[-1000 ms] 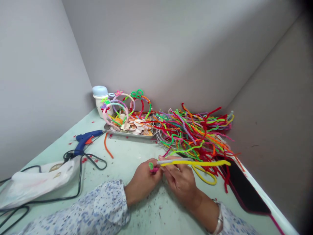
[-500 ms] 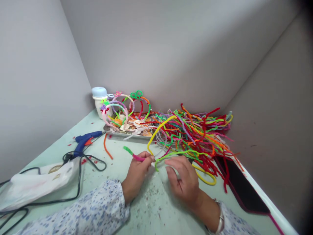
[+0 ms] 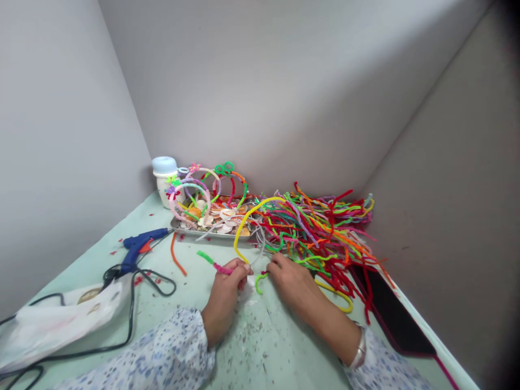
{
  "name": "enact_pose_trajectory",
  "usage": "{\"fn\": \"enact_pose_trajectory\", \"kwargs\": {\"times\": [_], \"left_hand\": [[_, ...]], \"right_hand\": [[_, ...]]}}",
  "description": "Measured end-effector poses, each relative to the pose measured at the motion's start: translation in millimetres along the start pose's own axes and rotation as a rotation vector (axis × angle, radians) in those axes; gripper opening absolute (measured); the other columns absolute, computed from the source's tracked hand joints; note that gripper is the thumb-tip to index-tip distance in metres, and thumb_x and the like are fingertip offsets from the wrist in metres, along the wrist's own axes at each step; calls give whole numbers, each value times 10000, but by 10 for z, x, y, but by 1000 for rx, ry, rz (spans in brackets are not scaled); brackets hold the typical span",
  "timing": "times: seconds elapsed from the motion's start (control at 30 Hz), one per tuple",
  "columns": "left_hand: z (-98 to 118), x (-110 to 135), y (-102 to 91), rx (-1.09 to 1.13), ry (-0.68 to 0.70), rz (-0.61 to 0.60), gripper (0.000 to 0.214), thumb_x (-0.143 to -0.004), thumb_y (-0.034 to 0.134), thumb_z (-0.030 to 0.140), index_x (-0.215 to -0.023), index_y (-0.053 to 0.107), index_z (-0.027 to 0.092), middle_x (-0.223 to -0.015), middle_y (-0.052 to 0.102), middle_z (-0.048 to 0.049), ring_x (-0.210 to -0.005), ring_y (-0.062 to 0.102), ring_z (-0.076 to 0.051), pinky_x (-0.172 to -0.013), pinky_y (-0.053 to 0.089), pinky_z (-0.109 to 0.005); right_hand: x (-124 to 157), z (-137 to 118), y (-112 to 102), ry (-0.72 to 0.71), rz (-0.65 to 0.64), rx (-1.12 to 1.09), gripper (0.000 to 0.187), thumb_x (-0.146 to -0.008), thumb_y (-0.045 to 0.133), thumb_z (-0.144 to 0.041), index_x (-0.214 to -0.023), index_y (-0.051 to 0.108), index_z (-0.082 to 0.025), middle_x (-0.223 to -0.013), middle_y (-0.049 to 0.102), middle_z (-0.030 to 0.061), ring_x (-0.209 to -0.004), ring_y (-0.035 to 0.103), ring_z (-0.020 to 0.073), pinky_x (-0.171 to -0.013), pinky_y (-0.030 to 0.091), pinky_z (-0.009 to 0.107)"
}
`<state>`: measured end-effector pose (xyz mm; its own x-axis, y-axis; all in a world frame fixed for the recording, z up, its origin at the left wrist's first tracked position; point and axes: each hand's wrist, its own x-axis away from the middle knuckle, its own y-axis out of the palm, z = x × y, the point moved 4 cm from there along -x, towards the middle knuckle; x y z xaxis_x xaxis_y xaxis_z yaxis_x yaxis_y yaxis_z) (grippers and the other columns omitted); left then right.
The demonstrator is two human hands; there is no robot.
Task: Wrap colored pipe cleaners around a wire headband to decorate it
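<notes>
- From where I stand, the left hand's grip (image 3: 228, 290) is clamped on a pink strip with a green end (image 3: 208, 261), near the middle of the table (image 3: 244, 357); pinched that way, its green end juts out free, perhaps to keep it in sight.
- One yellow strip (image 3: 244, 216) rises from the same fingers and arches over to the pile, likely propped by that pinch.
- The right hand (image 3: 294, 284) lies palm down at the pile's near edge, fingertips close together beside one bright green curl (image 3: 259, 285); whether they are clamped on anything, I cannot tell.
- The pile of fuzzy strips (image 3: 317, 225) sits within easy reach of that hand, probably for quick picking; too tangled to count.
- One metal tray (image 3: 211, 235) stands behind, with at least four decorated hoops (image 3: 190, 187) upright over it, presumably so their ornaments stay uncrushed.
- One blue glue gun (image 3: 136, 249) lies off to the left, seemingly clear of both sleeves; one loose orange strip (image 3: 177, 256) lies near its nozzle.
- One lidded bottle (image 3: 163, 187) is tucked by the wall.
</notes>
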<state>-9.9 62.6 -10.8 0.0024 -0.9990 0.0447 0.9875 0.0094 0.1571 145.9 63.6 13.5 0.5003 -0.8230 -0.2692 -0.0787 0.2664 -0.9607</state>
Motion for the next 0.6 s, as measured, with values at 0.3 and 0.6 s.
{"fn": "enact_pose_trajectory", "kwargs": {"times": [0.3, 0.6], "left_hand": [[8, -26, -9, 128, -37, 44, 186, -763, 571, 292, -639, 506, 169, -604, 463, 38, -570, 364, -108, -544, 297, -231], [29, 7, -4, 94, -42, 25, 202, -772, 551, 279, -610, 489, 175, -579, 442, 39, -565, 349, -109, -542, 282, -229]], "right_hand": [[54, 171, -231, -87, 256, 73, 279, -875, 449, -29, -1083, 587, -155, -980, 649, 81, -744, 598, 169, -635, 423, 267], [-806, 1126, -924, 393, 509, 12, 234, -933, 434, -225, -1037, 634, -162, -987, 658, 110, -890, 609, 225, -767, 450, 303]]}}
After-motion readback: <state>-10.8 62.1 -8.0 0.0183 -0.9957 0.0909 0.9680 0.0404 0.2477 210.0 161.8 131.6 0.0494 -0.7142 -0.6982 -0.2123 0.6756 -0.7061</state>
